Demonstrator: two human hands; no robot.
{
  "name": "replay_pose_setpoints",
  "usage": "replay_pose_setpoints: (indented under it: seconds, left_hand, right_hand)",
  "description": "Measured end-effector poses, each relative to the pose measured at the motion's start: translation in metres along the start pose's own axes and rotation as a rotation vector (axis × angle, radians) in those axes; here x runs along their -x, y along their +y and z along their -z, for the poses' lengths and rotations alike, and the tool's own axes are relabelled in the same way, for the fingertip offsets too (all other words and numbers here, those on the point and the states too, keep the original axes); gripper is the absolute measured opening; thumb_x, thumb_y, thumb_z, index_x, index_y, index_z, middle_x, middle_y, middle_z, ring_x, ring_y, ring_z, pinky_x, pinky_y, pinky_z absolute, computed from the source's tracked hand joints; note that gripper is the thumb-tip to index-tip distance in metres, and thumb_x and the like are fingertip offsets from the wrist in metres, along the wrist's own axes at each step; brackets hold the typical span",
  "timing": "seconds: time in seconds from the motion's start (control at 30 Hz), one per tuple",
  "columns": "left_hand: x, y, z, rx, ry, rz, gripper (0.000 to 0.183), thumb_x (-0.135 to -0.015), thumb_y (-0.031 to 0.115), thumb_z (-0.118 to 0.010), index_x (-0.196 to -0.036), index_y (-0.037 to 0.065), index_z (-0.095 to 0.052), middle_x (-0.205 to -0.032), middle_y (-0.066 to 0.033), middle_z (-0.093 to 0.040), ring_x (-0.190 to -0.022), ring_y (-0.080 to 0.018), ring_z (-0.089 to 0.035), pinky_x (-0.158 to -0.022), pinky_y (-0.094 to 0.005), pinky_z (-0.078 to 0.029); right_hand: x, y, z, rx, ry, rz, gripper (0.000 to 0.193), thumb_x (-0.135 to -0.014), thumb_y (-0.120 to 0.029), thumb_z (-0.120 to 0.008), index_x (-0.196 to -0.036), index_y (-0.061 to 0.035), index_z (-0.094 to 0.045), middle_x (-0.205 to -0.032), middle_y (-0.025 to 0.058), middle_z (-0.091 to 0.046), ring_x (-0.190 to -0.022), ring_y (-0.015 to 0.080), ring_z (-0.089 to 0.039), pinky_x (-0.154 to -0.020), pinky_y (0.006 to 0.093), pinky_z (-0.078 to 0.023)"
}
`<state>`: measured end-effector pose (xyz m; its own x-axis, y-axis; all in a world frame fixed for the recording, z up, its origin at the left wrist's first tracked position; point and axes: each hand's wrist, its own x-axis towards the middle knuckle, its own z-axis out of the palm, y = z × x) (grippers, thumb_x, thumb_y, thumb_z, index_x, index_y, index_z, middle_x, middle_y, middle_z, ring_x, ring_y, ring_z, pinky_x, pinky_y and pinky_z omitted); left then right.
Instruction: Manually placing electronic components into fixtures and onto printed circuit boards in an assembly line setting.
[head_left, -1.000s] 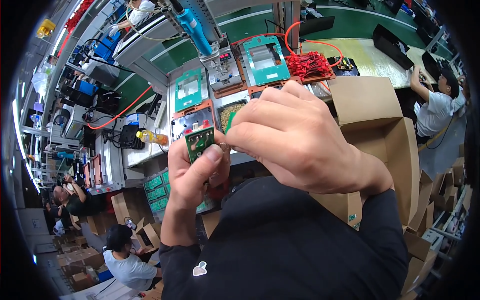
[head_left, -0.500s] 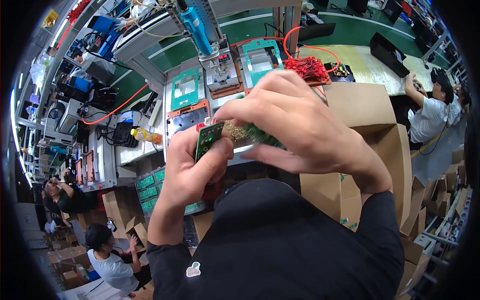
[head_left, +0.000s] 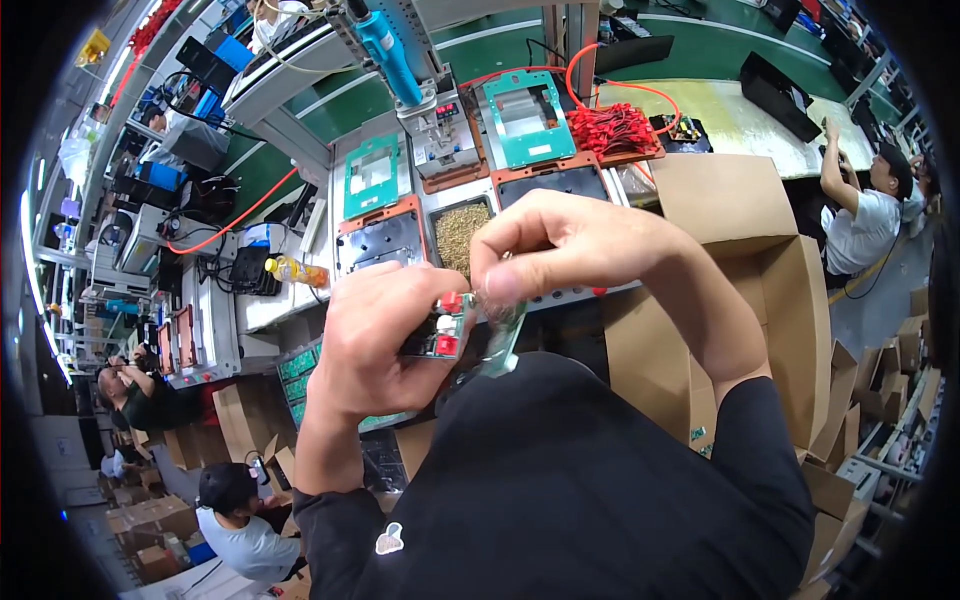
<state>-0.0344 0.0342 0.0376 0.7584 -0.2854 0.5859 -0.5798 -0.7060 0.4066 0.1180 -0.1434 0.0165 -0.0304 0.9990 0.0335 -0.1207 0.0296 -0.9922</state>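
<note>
My left hand (head_left: 365, 335) is closed around a circuit board (head_left: 462, 330) that carries red and white connectors along its edge. Just right of it, the thumb and fingers of my right hand (head_left: 575, 245) pinch a second green board (head_left: 503, 340), smeared by motion. The two boards are close together in front of my chest; whether they touch I cannot tell. Behind the hands is a tray of small brass-coloured screws (head_left: 462, 232), partly covered by my right fingers. Left of the tray sits a dark fixture plate (head_left: 382, 243) in an orange-brown frame.
A blue electric screwdriver (head_left: 383, 50) stands over the bench. Teal fixture frames (head_left: 370, 175) flank it, with bundled red wires (head_left: 612, 130) at the right. An open cardboard box (head_left: 790, 300) is beside my right arm. A yellow-capped bottle (head_left: 295, 271) lies left; several green boards (head_left: 298, 365) are below.
My right hand has drawn down and closed its fingers on a board. My left hand has turned, so its board's connectors now show. The screw tray is more exposed.
</note>
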Motion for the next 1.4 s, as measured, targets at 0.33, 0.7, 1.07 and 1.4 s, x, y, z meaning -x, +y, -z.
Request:
replay_pose_setpoints:
  seconds: [0.33,0.7,1.07,1.4]
  left_hand:
    - [0.002,0.001,0.008,-0.076,0.012,-0.012,0.01,-0.077,0.001,-0.067,-0.085,0.0,-0.062,-0.068,-0.0103,-0.059,-0.054,-0.0259,-0.055,-0.053,-0.0342,-0.042]
    - [0.009,-0.003,0.001,-0.175,0.103,-0.05,0.012,-0.081,0.007,-0.069,-0.085,-0.002,-0.062,-0.065,-0.011,-0.058,-0.052,-0.0248,-0.055,-0.052,-0.0327,-0.043]
    - [0.02,0.022,-0.004,0.912,0.27,0.415,0.024,-0.097,0.021,-0.059,-0.095,-0.002,-0.054,-0.065,-0.0064,-0.054,-0.049,-0.0114,-0.048,-0.045,-0.026,-0.037]
    - [0.107,-0.061,-0.038,1.182,0.812,0.89,0.029,-0.103,0.038,-0.054,-0.101,0.009,-0.051,-0.082,-0.0016,-0.049,-0.058,-0.0103,-0.042,-0.051,-0.022,-0.035]
  right_hand:
    - [0.001,-0.008,-0.016,0.18,0.092,0.132,0.024,-0.097,-0.024,-0.067,-0.097,0.0001,-0.068,-0.078,-0.0021,-0.061,-0.074,0.0057,-0.053,-0.067,0.0244,-0.043]
    - [0.003,-0.01,-0.036,0.406,0.284,0.253,0.02,-0.093,-0.02,-0.068,-0.09,-0.0001,-0.064,-0.088,0.0058,-0.061,-0.084,0.0194,-0.059,-0.079,0.0346,-0.045]
    - [0.008,-0.003,-0.056,1.397,0.738,0.502,0.017,-0.072,-0.016,-0.08,-0.084,-0.0114,-0.068,-0.085,0.0,-0.063,-0.087,0.0206,-0.063,-0.081,0.0339,-0.044]
    - [0.021,0.127,-0.018,-0.577,0.679,-0.137,0.027,-0.098,-0.021,-0.063,-0.121,-0.0069,-0.057,-0.095,0.0019,-0.063,-0.078,0.0067,-0.056,-0.064,0.0219,-0.046]
